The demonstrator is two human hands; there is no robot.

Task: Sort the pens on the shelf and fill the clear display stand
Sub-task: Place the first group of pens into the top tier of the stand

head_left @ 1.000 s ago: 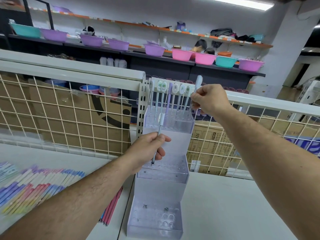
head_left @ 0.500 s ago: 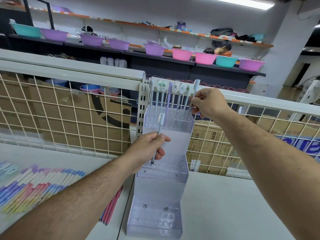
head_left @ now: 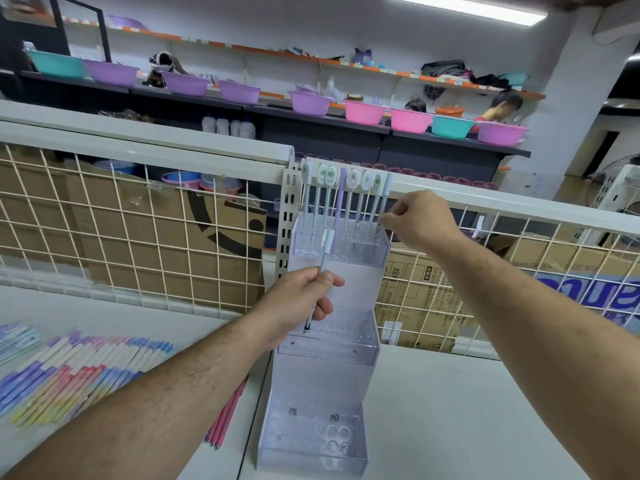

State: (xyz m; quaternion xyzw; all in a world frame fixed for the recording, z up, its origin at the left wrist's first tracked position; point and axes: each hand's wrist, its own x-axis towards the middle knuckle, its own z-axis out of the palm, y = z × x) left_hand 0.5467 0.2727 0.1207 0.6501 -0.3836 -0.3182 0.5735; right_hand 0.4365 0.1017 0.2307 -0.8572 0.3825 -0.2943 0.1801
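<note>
Left hand (head_left: pixel 304 299) grip clenched on a white-capped pen (head_left: pixel 326 241), long axis near upright, tip just over the left holes of the clear display stand (head_left: pixel 322 379) middle tier, so the next move looks straight down. Right hand (head_left: pixel 420 220) is at the far top tier, fingers curled by the rightmost pen (head_left: pixel 385 188); pinching or released, can't tell.

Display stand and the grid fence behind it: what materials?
Display stand: clear plastic, likely acrylic, glossy; the walls are see-through and the edges glint. Grid fence: probably metal wire with a white coating; thin, straight crossing rods in an even white.
</note>
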